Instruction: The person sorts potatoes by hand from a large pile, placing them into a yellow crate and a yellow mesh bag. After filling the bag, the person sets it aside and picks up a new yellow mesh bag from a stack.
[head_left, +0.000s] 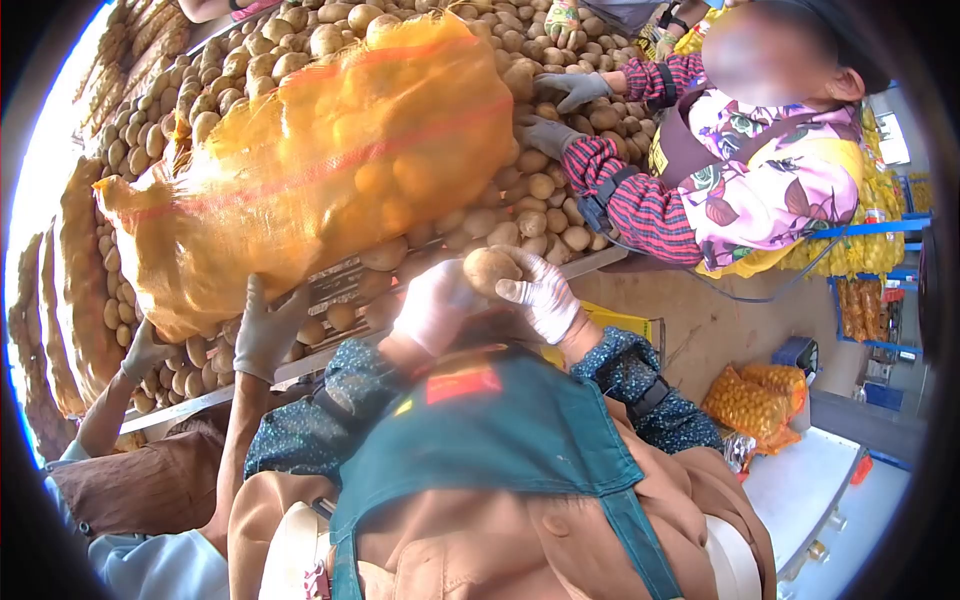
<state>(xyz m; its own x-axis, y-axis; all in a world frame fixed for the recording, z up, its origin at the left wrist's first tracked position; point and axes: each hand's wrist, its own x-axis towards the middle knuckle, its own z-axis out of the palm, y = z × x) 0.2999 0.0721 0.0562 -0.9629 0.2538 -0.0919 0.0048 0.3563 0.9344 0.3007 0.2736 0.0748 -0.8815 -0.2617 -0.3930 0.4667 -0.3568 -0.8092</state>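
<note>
A round brown potato [489, 271] is in my right hand [546, 298], which wears a white glove; its thumb and fingers close on the potato from the right. My left hand [432, 308], also white-gloved, is right at the potato's left side, its fingers smeared by motion. Both hands are in front of my green apron [490, 425], near the edge of a slatted table [345, 285] heaped with loose potatoes [545, 215]. Just beyond them lies a large orange mesh sack [310, 180], with potatoes showing through its weave.
At the left, another person's grey-gloved hands [268, 330] are at the sack's near side. Across on the right, a co-worker's grey-gloved hands [560, 110] reach into the potatoes. Filled mesh bags [750, 402] stand on the floor beside a white surface [800, 480].
</note>
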